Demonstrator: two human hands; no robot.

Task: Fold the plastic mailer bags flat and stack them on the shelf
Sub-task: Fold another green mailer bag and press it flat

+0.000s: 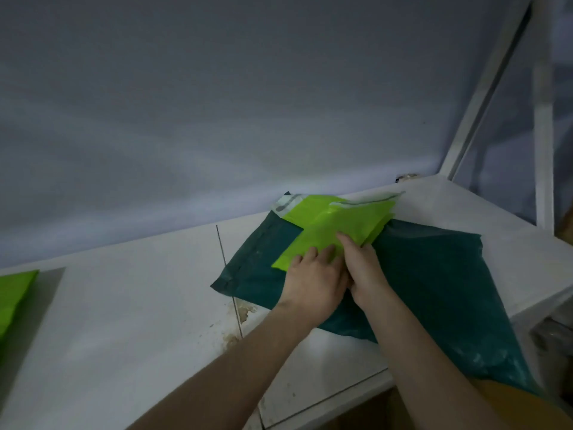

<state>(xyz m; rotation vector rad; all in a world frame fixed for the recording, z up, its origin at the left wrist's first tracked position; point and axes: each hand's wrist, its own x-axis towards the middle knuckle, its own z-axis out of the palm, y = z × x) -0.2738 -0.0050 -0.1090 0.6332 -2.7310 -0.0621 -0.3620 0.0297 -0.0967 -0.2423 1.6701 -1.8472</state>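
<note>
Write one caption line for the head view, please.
Both hands, left hand and right hand, press a folded lime-green mailer bag flat on a dark green mailer bag.

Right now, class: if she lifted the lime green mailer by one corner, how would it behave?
The lime green mailer would probably flop, being thin film with creases. It likely weighs little, lying flat under both hands. Its glossy surface may slip on the dark green mailer beneath.
</note>
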